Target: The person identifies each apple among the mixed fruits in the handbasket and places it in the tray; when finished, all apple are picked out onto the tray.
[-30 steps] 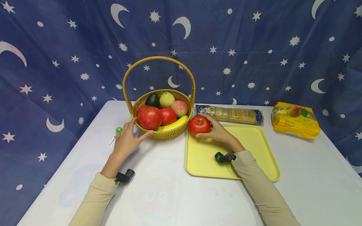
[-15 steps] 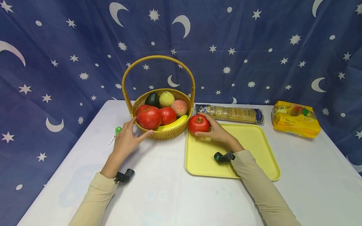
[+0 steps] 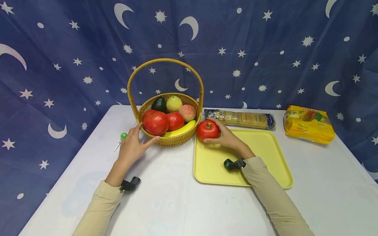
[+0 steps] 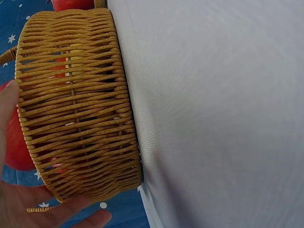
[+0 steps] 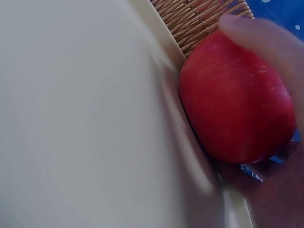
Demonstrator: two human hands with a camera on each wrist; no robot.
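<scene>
Head view: a dark blue cloth (image 3: 254, 42) printed with white moons and stars hangs behind a tall-handled golden wicker basket (image 3: 177, 142); a white-covered table (image 3: 165, 209) bears the basket; a flat, rectangular yellow tray (image 3: 212, 164) lies to the basket's right and nearer the person; a bulging bright-yellow packet (image 3: 308, 126) sits far right of the basket, a long clear packet of straw-yellow sticks (image 3: 240, 119) between the two; the left hand (image 3: 132, 146), at the basket's left front, has thumb and fingers spread apart, touching its rim; the right hand (image 3: 227, 136) is clamped on a round, glossy red apple (image 3: 207, 130), just right of the basket over the tray's corner; whether it rests on the tray I cannot tell; inside the basket are a large streaked red fruit (image 3: 156, 123) at front left, a curved yellow banana (image 3: 180, 130) at front right, a rough pinkish peach (image 3: 187, 113) at right, and, at the back, a pale green pear (image 3: 174, 104) and a dark green avocado (image 3: 159, 105); a green lollipop (image 3: 123, 135) on a white stick lies left of the basket.
</scene>
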